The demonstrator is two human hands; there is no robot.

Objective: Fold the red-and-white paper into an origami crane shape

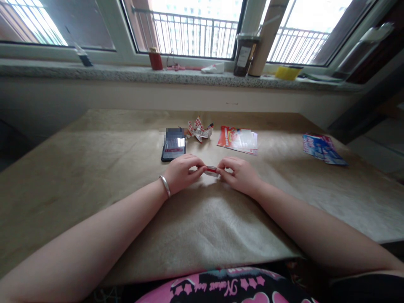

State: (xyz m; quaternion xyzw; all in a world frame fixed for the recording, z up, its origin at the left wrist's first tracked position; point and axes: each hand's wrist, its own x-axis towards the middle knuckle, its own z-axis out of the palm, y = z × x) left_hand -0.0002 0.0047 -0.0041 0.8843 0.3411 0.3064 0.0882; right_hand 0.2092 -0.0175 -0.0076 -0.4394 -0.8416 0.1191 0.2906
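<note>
A small, narrow piece of folded paper [211, 170], white with a red stripe, is held just above the table's covering. My left hand [184, 170] pinches its left end between thumb and fingers, and a silver bangle circles that wrist. At the right end, the fingertips of my right hand [239, 173] are closed on the same paper. Just beyond my left hand lies a dark smartphone [173, 147]. Beside the phone is a pointed, crumpled-looking paper shape [200, 130] with red and white print. Red and pale printed sheets [237, 140] lie past my right hand.
Several blue printed leaflets [324, 150] lie spread at the table's right side. A tan cloth [94, 168] with creases covers the table. On the stone windowsill [126, 75] stand a red container [155, 59], a dark jar [244, 57], a cardboard tube [267, 42] and a yellow item [288, 73].
</note>
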